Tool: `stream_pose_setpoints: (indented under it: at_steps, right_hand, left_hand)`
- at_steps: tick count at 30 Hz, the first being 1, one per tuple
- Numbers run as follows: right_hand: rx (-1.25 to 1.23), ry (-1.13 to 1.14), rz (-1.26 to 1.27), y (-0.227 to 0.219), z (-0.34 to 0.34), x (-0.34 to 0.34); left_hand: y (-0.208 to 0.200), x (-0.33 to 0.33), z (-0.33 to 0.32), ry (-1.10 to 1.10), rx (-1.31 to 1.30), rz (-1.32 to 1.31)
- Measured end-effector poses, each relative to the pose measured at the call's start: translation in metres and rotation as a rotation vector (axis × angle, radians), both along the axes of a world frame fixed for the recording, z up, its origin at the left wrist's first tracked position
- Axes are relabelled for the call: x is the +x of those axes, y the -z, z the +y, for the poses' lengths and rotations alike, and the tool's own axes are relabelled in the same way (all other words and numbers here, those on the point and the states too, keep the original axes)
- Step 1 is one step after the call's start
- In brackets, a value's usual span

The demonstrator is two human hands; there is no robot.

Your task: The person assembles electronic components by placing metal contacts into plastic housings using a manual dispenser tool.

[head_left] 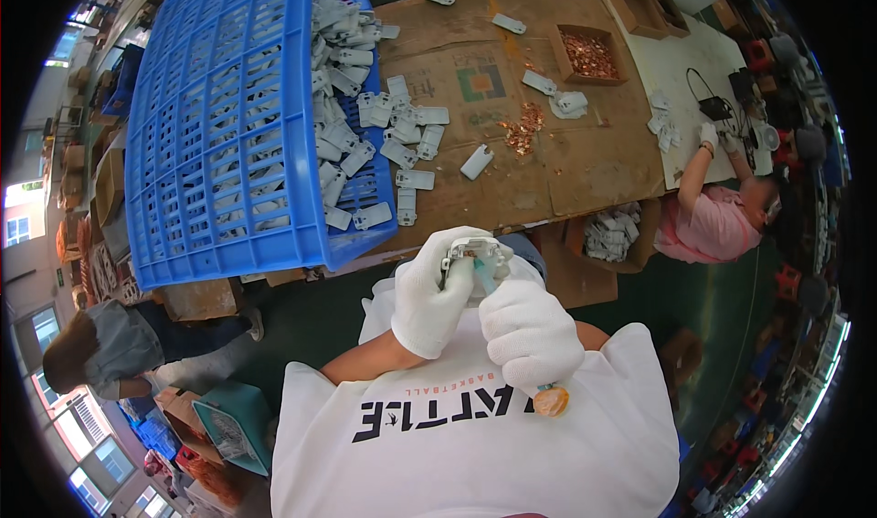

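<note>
Close to my chest, my left hand point(431, 301), in a white knit glove, grips a small white plastic housing point(472, 247). Its upper rim shows above the fingers; the glove covers much of the rest. My right hand point(532, 331), gloved the same way, is closed in a fist around a hand tool with a pale bluish, see-through front part point(485, 279) and a rounded amber end point(551, 401). The front part points into the housing; where its tip touches is hidden. Beyond my hands on the cardboard-covered table point(566, 171) lies a single white housing point(477, 162).
A big blue plastic crate point(219, 267) lies tipped at the left, spilling white housings point(416, 121). Small copper pieces form a loose pile point(523, 127) and fill a cardboard box point(587, 54). A co-worker in pink point(708, 226) sits at right; another person point(123, 340) is at left.
</note>
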State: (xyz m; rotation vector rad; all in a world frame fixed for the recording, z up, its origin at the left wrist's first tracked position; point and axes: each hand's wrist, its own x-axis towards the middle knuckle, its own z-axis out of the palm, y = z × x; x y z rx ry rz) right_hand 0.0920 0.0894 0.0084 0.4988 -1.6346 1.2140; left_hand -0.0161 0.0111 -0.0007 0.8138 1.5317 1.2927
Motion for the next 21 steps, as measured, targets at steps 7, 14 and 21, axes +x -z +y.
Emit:
stream_pose_setpoints:
  at_steps: [7, 14, 21]
  right_hand:
    - [0.058, -0.002, 0.072, 0.003, 0.002, 0.000]
    - [-0.047, 0.038, 0.058, -0.002, 0.001, -0.001]
    - [0.089, 0.033, 0.021, -0.005, 0.001, 0.004]
  left_hand:
    - [-0.007, 0.001, -0.002, 0.011, 0.056, 0.220]
    - [-0.013, 0.006, -0.002, 0.005, -0.088, 0.128]
    - [-0.009, 0.003, 0.009, -0.015, -0.097, -0.021]
